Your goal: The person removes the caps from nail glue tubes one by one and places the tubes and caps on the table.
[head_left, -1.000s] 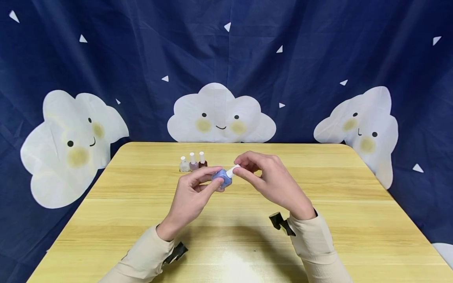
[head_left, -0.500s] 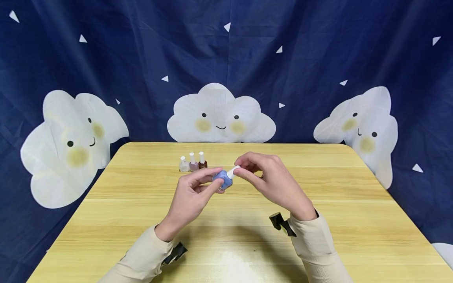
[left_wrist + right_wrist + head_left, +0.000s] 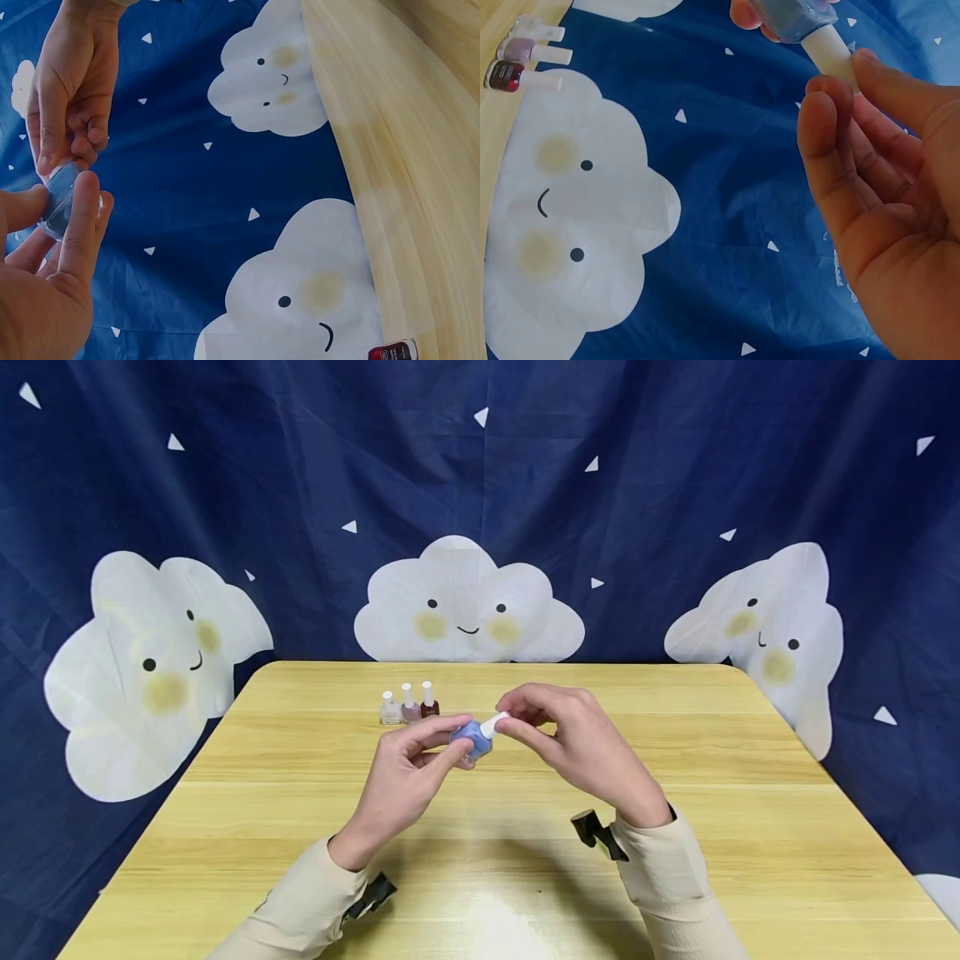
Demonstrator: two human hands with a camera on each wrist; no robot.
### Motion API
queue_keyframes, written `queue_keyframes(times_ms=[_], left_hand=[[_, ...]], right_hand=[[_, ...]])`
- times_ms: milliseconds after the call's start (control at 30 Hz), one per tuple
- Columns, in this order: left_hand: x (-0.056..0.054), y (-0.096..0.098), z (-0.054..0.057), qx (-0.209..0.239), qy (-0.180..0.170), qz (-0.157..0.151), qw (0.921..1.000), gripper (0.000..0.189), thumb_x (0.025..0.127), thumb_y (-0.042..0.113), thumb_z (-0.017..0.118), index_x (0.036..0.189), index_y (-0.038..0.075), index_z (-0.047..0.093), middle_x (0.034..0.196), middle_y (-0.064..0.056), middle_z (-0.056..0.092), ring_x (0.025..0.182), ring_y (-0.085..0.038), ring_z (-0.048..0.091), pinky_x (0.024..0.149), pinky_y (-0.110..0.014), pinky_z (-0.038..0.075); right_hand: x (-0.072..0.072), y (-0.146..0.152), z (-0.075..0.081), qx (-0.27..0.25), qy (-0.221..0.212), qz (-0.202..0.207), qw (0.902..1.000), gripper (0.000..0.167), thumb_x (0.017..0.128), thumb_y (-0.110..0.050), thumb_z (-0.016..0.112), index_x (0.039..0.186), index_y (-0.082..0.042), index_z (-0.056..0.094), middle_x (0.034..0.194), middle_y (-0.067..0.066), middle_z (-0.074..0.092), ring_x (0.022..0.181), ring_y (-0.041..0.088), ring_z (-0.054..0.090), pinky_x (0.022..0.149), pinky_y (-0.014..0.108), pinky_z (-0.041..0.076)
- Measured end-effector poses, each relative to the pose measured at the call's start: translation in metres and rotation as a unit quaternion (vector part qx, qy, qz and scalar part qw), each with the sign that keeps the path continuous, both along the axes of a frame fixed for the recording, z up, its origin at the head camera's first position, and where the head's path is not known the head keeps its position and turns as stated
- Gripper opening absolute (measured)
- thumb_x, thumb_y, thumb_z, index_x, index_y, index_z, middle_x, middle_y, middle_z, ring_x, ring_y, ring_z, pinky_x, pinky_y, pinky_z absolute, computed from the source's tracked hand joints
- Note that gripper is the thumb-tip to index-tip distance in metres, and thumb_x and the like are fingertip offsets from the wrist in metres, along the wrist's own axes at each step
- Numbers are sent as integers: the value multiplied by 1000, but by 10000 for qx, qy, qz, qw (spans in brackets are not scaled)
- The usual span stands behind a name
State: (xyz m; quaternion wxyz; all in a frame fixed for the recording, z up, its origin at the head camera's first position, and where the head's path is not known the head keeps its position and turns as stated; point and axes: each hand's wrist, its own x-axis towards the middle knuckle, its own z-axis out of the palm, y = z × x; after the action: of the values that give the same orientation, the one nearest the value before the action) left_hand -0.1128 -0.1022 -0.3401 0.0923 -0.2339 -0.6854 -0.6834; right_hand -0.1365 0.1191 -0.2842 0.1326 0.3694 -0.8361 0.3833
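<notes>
A blue nail polish bottle point(image 3: 472, 741) with a white cap point(image 3: 492, 725) is held tilted above the table, cap up and to the right. My left hand point(image 3: 401, 781) grips the glass body between thumb and fingers. At the other end, my right hand point(image 3: 573, 747) pinches the cap by its tip between thumb and fingertips. In the right wrist view the cap point(image 3: 831, 56) sits against the bottle's neck, with no gap visible. The left wrist view shows the blue glass point(image 3: 60, 201) between the fingers, the cap mostly hidden there.
Behind the left hand three more nail polish bottles stand in a row on the wooden table point(image 3: 675, 877): a clear one point(image 3: 390, 712), a lilac one point(image 3: 410, 710) and a dark red one point(image 3: 430, 706). A dark blue curtain with clouds point(image 3: 468, 610) hangs behind the table's far edge.
Both hands keep their hold on the bottle and cap, with only a very slight shift. The standing bottles have not moved.
</notes>
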Motion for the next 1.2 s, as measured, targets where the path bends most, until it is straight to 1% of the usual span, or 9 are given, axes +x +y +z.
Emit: queue_keyframes(times_ms=[167,367,433,600,800,900,1000,1067,1200], left_hand=[[-1,-1,0,2,91,-19,10000,28,95,-4,68,123,-9,68,110,-24,71,82,-13,74,77,-37,65],[-2,-1,-1,64,198,-47,9998,28,94,-5,69,122,-11,67,110,-25,70,84,-12,73,77,-37,65],[-2,0,-1,78,209,-59,9997,28,94,-5,69,121,-10,68,110,-25,70,84,-12,73,77,-37,65],[-2,-1,-1,85,246,-66,9996,27,94,-5,69,121,-8,68,109,-25,71,84,-13,74,77,-37,65],[-2,-2,0,15,309,-17,9995,28,94,-5,70,121,-9,68,108,-24,72,85,-13,74,76,-37,65],[-2,-2,0,-30,338,10,9994,28,94,-5,70,121,-10,68,108,-23,72,85,-13,74,76,-36,65],[-2,-1,0,-48,355,23,9994,28,93,-5,70,121,-7,69,108,-22,72,86,-13,74,76,-36,65],[-2,-1,0,-58,371,32,9993,27,93,-5,70,120,-8,69,108,-22,72,87,-12,74,76,-36,65],[-2,-1,-1,-105,394,80,9991,27,93,-5,71,120,-9,69,108,-21,71,88,-12,73,75,-36,65]], right_hand=[[0,-1,0,-15,-1,-43,10000,8,97,-22,73,101,-15,71,88,-12,70,77,1,66,72,24,60],[-1,-1,-2,9,-87,-126,9999,13,98,-22,72,107,-12,70,90,-11,71,80,1,66,73,24,60],[-1,-1,-2,34,-142,-125,9998,13,99,-23,71,108,-14,70,90,-12,70,80,1,66,74,25,60],[-1,0,-1,97,-265,-237,9993,9,100,-27,69,102,-19,71,86,-13,69,79,2,64,71,29,60],[-1,0,0,147,-311,-422,9985,11,100,-29,69,96,-20,73,82,-14,68,75,3,62,67,28,57],[-1,1,0,182,-272,-436,9985,10,100,-29,70,95,-21,73,81,-15,68,73,3,61,65,27,57],[0,1,0,232,-218,-426,9986,8,99,-28,70,94,-21,73,80,-16,67,71,3,60,63,25,55],[0,1,0,264,-193,-419,9986,8,99,-28,71,94,-22,72,79,-16,66,70,4,59,62,24,53],[0,1,0,270,-170,-369,9988,8,99,-27,71,94,-21,72,79,-16,66,71,3,60,64,24,54]])
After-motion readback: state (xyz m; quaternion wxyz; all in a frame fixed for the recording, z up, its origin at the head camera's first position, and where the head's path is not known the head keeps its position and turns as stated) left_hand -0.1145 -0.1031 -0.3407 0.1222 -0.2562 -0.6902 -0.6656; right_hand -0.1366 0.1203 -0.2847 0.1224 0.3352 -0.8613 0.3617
